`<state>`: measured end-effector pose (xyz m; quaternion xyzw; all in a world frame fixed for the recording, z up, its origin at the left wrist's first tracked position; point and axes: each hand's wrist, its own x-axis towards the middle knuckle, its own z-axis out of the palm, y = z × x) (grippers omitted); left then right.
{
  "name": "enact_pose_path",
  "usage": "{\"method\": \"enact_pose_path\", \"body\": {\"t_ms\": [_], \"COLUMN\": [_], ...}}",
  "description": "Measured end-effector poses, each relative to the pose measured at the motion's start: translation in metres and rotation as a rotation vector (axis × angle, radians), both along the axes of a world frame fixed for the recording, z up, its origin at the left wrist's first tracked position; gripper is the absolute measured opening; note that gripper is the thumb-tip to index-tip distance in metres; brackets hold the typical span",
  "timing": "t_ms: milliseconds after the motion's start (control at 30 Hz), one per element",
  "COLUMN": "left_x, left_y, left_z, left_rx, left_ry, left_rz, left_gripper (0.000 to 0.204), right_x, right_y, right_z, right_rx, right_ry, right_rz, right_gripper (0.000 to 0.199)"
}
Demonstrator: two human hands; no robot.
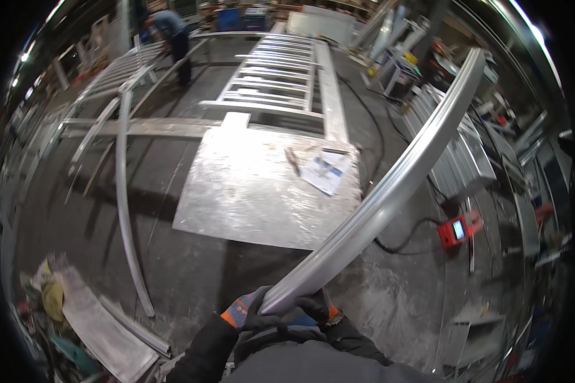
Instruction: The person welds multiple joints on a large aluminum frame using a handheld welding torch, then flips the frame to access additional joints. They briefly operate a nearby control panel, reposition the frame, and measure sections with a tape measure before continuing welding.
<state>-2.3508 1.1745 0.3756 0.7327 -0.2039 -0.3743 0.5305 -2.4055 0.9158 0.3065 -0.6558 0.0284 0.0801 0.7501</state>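
A long, grooved silver metal profile slants up from my body toward the far right. My left hand, in a dark glove with orange and grey on it, is closed on the left side of its near end. Gloved as well, my right hand grips the same profile from its right side, and the metal partly hides those fingers. Beyond the near end lies a metal-topped table; the profile passes over its right corner in this view. On the tabletop rest a printed sheet and a small slim tool.
A ladder-like metal frame extends behind the table. To the left, a long bar slopes to the floor. A red device with a screen stands at right, near cables. Stacked profiles lie behind it. Another person bends over metalwork, far left.
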Motion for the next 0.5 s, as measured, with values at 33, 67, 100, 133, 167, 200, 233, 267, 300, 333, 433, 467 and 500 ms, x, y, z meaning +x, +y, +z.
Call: {"method": "enact_pose_path", "body": {"t_ms": [33,67,100,133,167,200,233,267,300,333,433,467,500], "left_x": [0.014,0.024,0.023,0.032,0.038,0.037,0.038,0.04,0.049,0.053,0.07,0.08,0.086], "left_y": [-0.048,-0.091,-0.122,-0.159,-0.19,-0.221,-0.259,-0.289,-0.316,-0.343,-0.418,-0.443,-0.463], "left_z": [0.002,0.004,0.006,0.007,0.009,0.009,0.006,0.003,-0.002,-0.007,-0.028,-0.037,-0.044], "left_rx": [-0.031,-0.091,-0.093,-0.183,-0.254,-0.276,-0.346,-0.321,-0.374,-0.407,-0.435,-0.439,-0.444], "left_ry": [0.038,0.072,0.144,0.232,0.292,0.382,0.447,0.452,0.468,0.367,0.286,0.287,0.246], "left_rz": [-0.082,-0.15,-0.204,-0.257,-0.277,-0.282,-0.289,-0.284,-0.33,-0.318,-0.308,-0.316,-0.328], "left_gripper": [0.094,0.094,0.093,0.094,0.099,0.104,0.11,0.109,0.106,0.105,0.106,0.106,0.098], "right_x": [-0.005,-0.011,-0.022,-0.023,-0.023,-0.026,-0.024,-0.024,-0.024,-0.017,0.006,0.013,0.021], "right_y": [-0.043,-0.083,-0.111,-0.144,-0.173,-0.202,-0.236,-0.266,-0.29,-0.316,-0.392,-0.415,-0.438], "right_z": [0.003,0.005,0.006,0.006,0.006,0.006,0.004,0.004,0.001,-0.003,-0.009,-0.008,-0.006], "right_rx": [-0.11,-0.21,-0.303,-0.157,-0.101,-0.035,-0.009,0.08,0.074,0.057,-0.071,-0.123,-0.182], "right_ry": [-0.007,-0.022,-0.033,-0.047,-0.005,0.024,0.113,0.001,-0.01,-0.056,-0.068,-0.108,-0.166], "right_rz": [-0.001,0.019,0.052,0.014,-0.018,-0.04,-0.066,-0.092,-0.111,-0.131,-0.173,-0.266,-0.358], "right_gripper": [0.054,0.056,0.058,0.064,0.064,0.065,0.065,0.066,0.067,0.068,0.085,0.088,0.091]}}
